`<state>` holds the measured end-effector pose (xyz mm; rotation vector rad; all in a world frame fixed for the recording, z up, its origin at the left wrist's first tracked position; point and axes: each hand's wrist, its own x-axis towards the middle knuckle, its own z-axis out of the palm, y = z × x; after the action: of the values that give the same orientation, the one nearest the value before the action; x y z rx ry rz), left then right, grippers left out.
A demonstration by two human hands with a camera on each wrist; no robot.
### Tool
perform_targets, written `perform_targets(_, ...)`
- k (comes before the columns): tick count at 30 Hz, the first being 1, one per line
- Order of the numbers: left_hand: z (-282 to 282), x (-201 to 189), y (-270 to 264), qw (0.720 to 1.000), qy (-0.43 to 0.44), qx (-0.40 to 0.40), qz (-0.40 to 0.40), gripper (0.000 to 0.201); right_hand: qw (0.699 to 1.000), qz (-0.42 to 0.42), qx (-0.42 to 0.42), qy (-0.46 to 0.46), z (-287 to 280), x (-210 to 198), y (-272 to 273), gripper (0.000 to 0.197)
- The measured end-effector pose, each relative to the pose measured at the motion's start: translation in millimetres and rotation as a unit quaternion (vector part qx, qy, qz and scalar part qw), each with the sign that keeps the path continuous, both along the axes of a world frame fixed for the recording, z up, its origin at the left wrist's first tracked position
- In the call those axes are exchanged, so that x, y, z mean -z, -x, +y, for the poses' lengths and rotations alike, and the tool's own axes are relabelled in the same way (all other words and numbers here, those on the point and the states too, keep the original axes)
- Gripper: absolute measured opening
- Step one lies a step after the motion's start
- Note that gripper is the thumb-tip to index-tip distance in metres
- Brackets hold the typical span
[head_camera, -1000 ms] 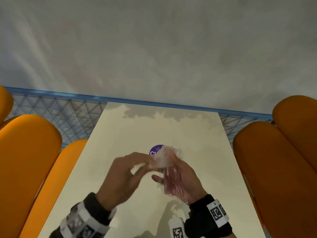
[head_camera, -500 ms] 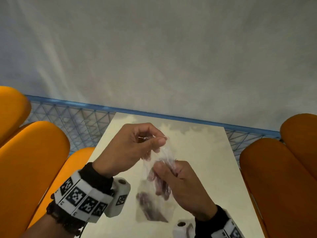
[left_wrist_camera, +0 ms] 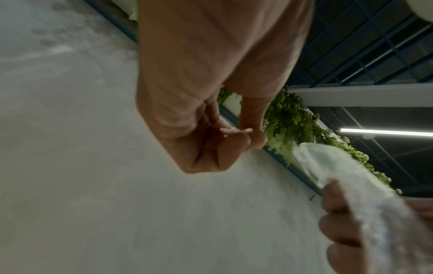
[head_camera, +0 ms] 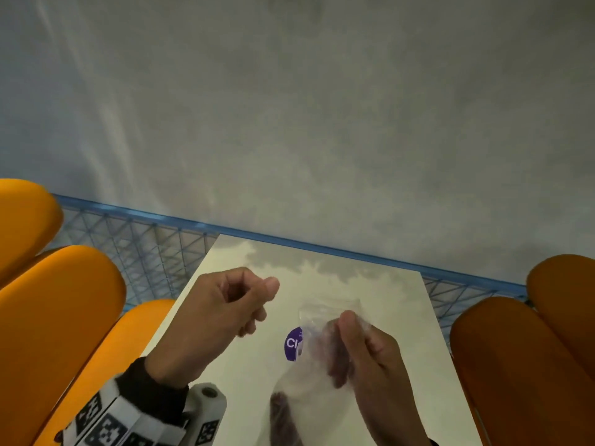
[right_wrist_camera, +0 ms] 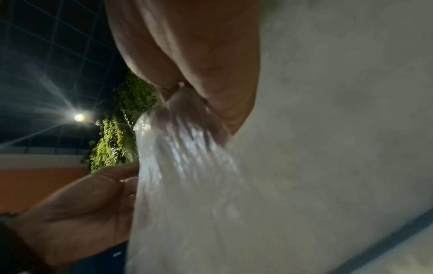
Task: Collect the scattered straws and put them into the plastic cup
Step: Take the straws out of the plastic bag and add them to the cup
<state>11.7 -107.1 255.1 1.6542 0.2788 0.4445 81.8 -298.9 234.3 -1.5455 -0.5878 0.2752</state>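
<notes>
My right hand (head_camera: 346, 346) grips a clear plastic bag (head_camera: 317, 320) above the table, thumb on the near side and fingers behind it. Dark reddish straws (head_camera: 283, 413) show blurred through the bag's lower part. The right wrist view has the crinkled bag (right_wrist_camera: 187, 185) running down from my right hand (right_wrist_camera: 187, 111). My left hand (head_camera: 262, 304) hovers to the bag's left, apart from it, fingers curled with the thumb on the index finger and nothing visible in it. In the left wrist view the left hand (left_wrist_camera: 229, 140) is curled, with the bag (left_wrist_camera: 351, 176) at lower right. No plastic cup appears in any view.
The pale table (head_camera: 370, 284) carries a round purple sticker (head_camera: 291, 344) partly behind the bag. Orange seats stand on the left (head_camera: 58, 317) and on the right (head_camera: 515, 365). A blue mesh railing (head_camera: 145, 246) and a grey wall lie beyond the table's far edge.
My left hand has let go of the bag's top and drawn away to the left. The right hand keeps the bag, now held a little further right.
</notes>
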Motion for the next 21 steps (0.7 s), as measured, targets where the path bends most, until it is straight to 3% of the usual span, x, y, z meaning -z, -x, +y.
perform_targets(3, -15, -1, 10, 0.99, 0.024, 0.081, 0.113, 0.065, 0.981, -0.187, 0.027, 0.047, 1, 13, -5, 0.034)
perform_targets(6, -27, 2, 12, 0.969, 0.102, 0.143, 0.172, 0.076, 0.909, -0.384, 0.06, 0.152, 5, 22, -5, 0.033)
perform_targets(8, -30, 7, 9, 0.966, 0.13, 0.128, 0.181, 0.069, 0.863, -0.457, 0.071, 0.206, 8, 27, -2, 0.031)
perform_targets(11, -32, 9, 6, 0.969, 0.152, 0.11, 0.16, 0.043, 0.836, -0.488, 0.073, 0.238, 10, 28, -1, 0.018)
perform_targets(13, -33, 12, 6, 0.973, 0.155, 0.101, 0.138, 0.032, 0.831, -0.478, 0.039, 0.282, 7, 27, 0, 0.02)
perform_targets(14, -33, 14, 5, 0.976, 0.15, 0.1, 0.122, 0.03, 0.844, -0.445, 0.006, 0.299, 5, 23, 0, 0.02)
perform_targets(16, -33, 18, 3, 0.982, 0.135, 0.108, 0.081, 0.031, 0.903, -0.298, -0.085, 0.298, 1, 11, 3, 0.014)
perform_targets(18, -33, 21, 3, 0.984, 0.117, 0.129, 0.046, 0.032, 0.957, -0.112, -0.156, 0.217, 1, -6, 5, 0.011)
perform_targets(19, -34, 22, 2, 0.984, 0.107, 0.138, 0.036, 0.03, 0.97, -0.049, -0.158, 0.177, 1, -13, 4, 0.01)
perform_targets(21, -35, 24, 2, 0.983, 0.098, 0.154, 0.028, 0.026, 0.983, -0.012, -0.121, 0.14, 3, -20, 3, 0.02)
